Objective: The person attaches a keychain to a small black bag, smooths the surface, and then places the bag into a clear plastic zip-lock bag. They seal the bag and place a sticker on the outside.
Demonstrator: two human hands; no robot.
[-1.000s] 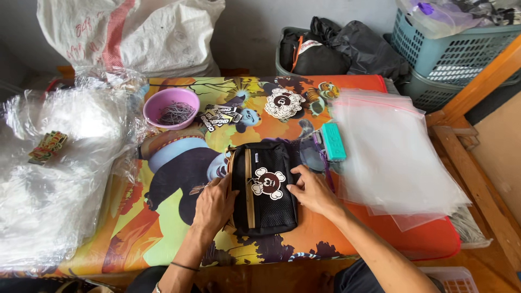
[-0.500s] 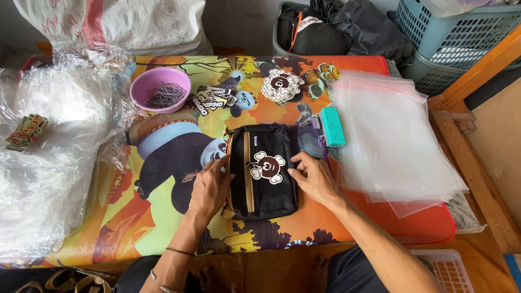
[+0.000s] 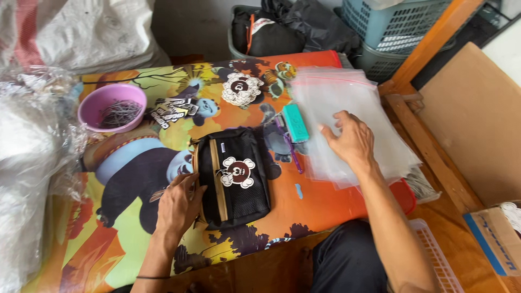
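The left hand [image 3: 179, 203] rests flat, fingers loose, on the black pouch [image 3: 234, 182] (a white flower-shaped tag [image 3: 237, 172] lies on it) mid-worktop [image 3: 135, 239]. The right hand [image 3: 350, 140], fingers spread, presses the stack of clear bags [image 3: 347, 103].

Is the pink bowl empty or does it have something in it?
Not empty. The pink bowl stands upright on the table and holds a loose tangle of thin dark wiry pieces; what they are cannot be told.

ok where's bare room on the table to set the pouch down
Free: the near left of the table, below the left hand, and the strip between black pouch and plastic bags. Crowded: the far edge, with pink bowl and sticker piles.
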